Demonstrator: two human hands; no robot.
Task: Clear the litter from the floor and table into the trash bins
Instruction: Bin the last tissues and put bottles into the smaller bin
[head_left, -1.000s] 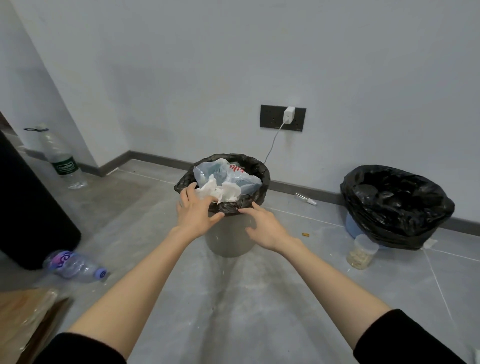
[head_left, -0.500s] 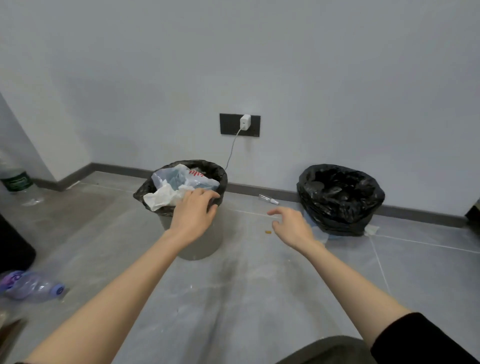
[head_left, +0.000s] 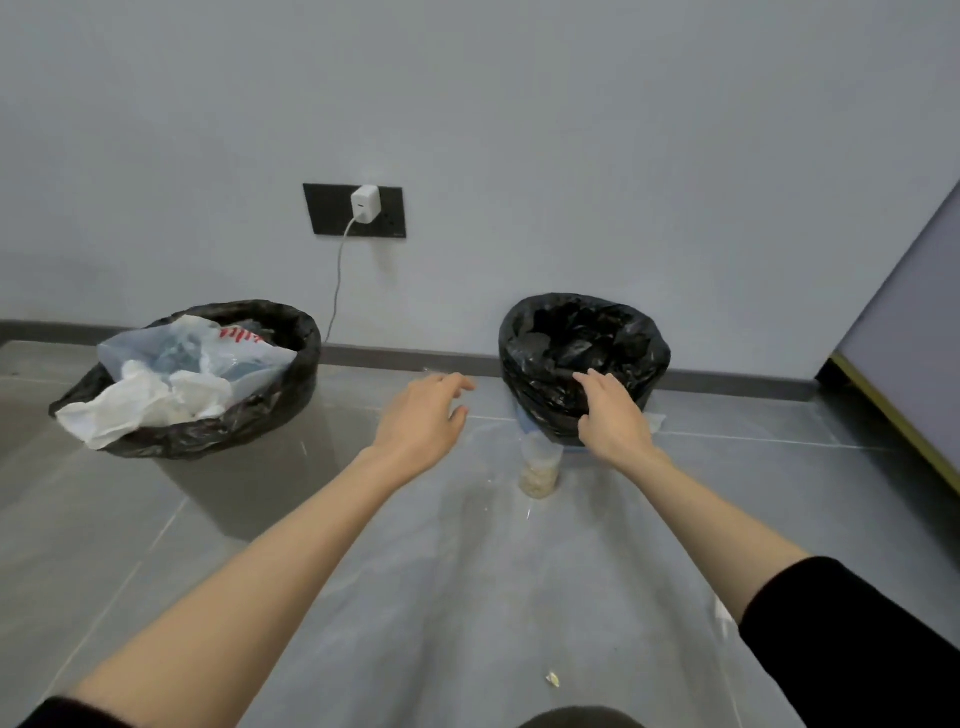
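Observation:
Two black-lined trash bins stand by the wall. The left bin (head_left: 291, 364) is heaped with a clear plastic bag and white tissue. The right bin (head_left: 535, 358) shows only its crumpled black liner. A clear plastic cup (head_left: 540, 470) with beige contents stands on the floor just in front of the right bin. My left hand (head_left: 423, 415) hovers empty between the bins, fingers relaxed and spread. My right hand (head_left: 610, 415) reaches over the near rim of the right bin, fingers extended, holding nothing.
A small yellowish scrap (head_left: 552, 678) lies on the grey tile floor near me. A white charger (head_left: 365, 203) is plugged into a black wall outlet, its cable hanging down behind the left bin. A gold-edged panel (head_left: 893, 415) slants in at the right.
My view has swung right, from the left bin to the right one. My left hand left the left bin's rim, and my right hand moved to the right bin.

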